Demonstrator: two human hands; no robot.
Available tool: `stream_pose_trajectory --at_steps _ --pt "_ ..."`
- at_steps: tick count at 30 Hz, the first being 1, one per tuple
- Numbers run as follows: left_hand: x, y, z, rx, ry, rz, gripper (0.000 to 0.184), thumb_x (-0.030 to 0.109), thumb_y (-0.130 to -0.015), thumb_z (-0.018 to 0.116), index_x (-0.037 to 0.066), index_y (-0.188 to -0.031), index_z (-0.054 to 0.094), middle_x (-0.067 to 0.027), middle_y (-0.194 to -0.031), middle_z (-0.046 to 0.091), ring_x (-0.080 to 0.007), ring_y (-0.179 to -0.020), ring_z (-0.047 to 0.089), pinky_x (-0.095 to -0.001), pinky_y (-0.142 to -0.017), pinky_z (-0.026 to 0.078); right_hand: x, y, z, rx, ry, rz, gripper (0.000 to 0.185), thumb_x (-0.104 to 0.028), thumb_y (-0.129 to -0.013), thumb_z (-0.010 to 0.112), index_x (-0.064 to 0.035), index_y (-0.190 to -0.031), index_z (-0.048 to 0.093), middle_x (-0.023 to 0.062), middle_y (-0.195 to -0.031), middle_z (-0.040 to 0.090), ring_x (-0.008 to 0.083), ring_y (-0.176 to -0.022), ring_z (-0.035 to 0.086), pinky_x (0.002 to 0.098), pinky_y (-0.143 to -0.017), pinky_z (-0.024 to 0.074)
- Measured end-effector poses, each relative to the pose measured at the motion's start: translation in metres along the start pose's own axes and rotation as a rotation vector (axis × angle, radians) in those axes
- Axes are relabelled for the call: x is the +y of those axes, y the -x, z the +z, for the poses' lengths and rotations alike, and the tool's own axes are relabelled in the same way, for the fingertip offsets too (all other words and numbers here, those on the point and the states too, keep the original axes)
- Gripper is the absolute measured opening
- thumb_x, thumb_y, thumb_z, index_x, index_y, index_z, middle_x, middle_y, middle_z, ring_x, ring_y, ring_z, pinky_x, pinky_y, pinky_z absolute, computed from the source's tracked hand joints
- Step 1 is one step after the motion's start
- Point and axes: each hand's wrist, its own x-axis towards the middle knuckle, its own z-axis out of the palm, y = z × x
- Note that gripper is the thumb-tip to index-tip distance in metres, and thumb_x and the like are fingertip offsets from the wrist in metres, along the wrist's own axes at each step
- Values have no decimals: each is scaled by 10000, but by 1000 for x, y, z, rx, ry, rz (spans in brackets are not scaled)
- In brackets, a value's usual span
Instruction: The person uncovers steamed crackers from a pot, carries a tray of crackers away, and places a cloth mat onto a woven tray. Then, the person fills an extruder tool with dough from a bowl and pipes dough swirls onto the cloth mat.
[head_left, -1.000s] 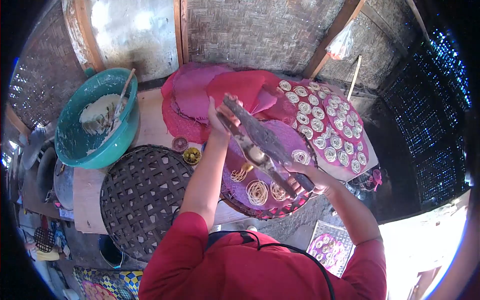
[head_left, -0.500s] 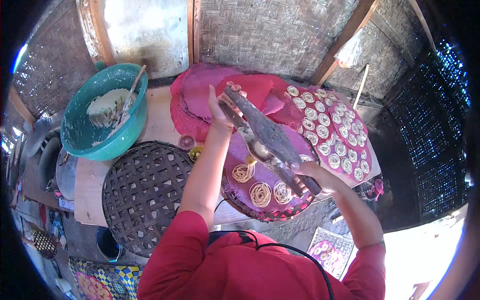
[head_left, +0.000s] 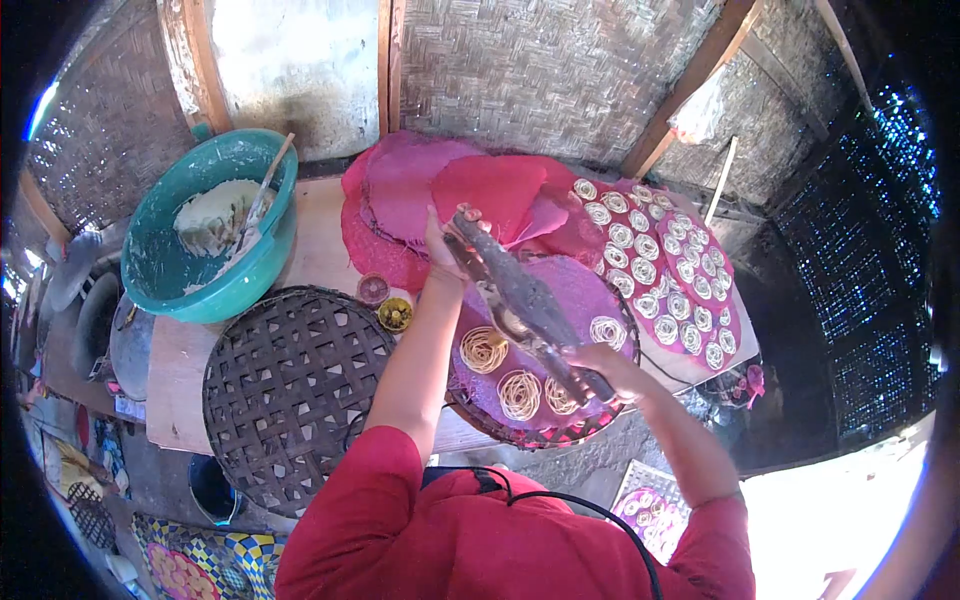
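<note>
A dark wooden dough press (head_left: pixel 525 290) with two long handles slants over a round tray (head_left: pixel 502 432) lined with purple cloth (head_left: pixel 585 285). My left hand (head_left: pixel 445 248) is wrapped round its upper end. Toward the lower right, my right hand (head_left: pixel 612 370) grips the opposite end, where the two handles lie close together. Below the press, coiled strand nests sit on the cloth: one coil (head_left: pixel 484 350) at the left, another coil (head_left: pixel 519 396) nearer me, and a paler coil (head_left: pixel 608 332) at the right. A further coil is partly hidden by the press.
A teal basin (head_left: pixel 145 285) at the left holds pale dough (head_left: pixel 215 215) and a stick (head_left: pixel 270 170). Beside it lies a dark woven tray (head_left: pixel 290 390). Two small moulds (head_left: pixel 395 314) sit nearby. Red cloths (head_left: pixel 490 195) and many pale coils (head_left: pixel 645 245) cover the table's far side.
Both hands have lowered slightly with the press. My right hand has moved left, and the handles look closer together. The pale coil at the tray's right is more exposed.
</note>
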Motion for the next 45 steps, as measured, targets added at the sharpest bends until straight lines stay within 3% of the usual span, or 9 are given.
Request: stream_pose_trajectory --at_steps 6,9,12,15,19,26,34,42,45 --pt "15 -16 53 -117 -210 -58 449 537 -903 366 128 -867 545 -33 -787 579 -232 -774 580 -407 -703 475 -1 -5 8 -34 12 -42 486 -481 -842 556 -18 -987 588 88 -834 622 143 -722 588 282 -650 472" --pt "-11 -30 81 -14 -248 -31 453 514 -911 362 110 -869 562 -53 -804 592 -243 -787 588 -408 -772 451 -27 29 2 -52 -137 38 550 -514 -864 497 -17 -1096 540 119 -903 623 173 -764 596 301 -710 487" --pt "-35 -34 37 -51 -89 -114 544 578 -873 383 69 -928 570 -105 -868 596 -267 -823 560 -416 -803 452 -29 48 -14 -24 -192 115 620 -548 -886 425 -9 -1187 480 153 -926 628 203 -749 611 315 -694 512" --pt "-68 -19 -11 224 2 -52 463 543 -867 429 99 -889 560 -76 -851 575 -237 -818 553 -398 -743 472 -19 54 -28 108 -95 267 577 -526 -893 433 4 -1088 551 136 -824 633 185 -633 612 286 -538 501" --pt "-67 -33 -27 11 -29 -34 484 579 -864 399 120 -873 553 -41 -809 559 -226 -793 552 -450 -703 480 -1 36 -42 126 81 98 545 -509 -877 470 16 -974 579 124 -716 623 153 -561 593 288 -495 475" --pt "-61 -32 26 97 -35 -51 601 656 -852 325 82 -822 504 -56 -752 504 -235 -742 522 -352 -654 448 -19 61 -26 133 -50 88 464 -458 -871 527 -7 -907 631 84 -676 625 133 -575 604 246 -500 463" --pt "-67 -52 19 112 -63 5 600 652 -855 317 82 -805 495 -64 -709 498 -241 -683 507 -359 -653 438 -14 49 -41 243 145 28 445 -455 -858 549 -16 -852 620 55 -665 603 110 -544 565 256 -481 440" --pt "-69 -22 10 277 -141 -1 614 662 -850 311 87 -784 515 -57 -676 515 -244 -668 529 -356 -639 450 -6 57 -37 145 63 36 505 -497 -841 559 2 -838 639 64 -666 611 131 -539 577 263 -501 460" --pt "-75 -26 -28 187 -176 -19 527 613 -878 313 151 -754 535 23 -669 516 -191 -703 562 -417 -641 463 5 50 -41 180 100 94 486 -456 -871 523 17 -843 633 74 -655 621 122 -566 590 262 -508 452"
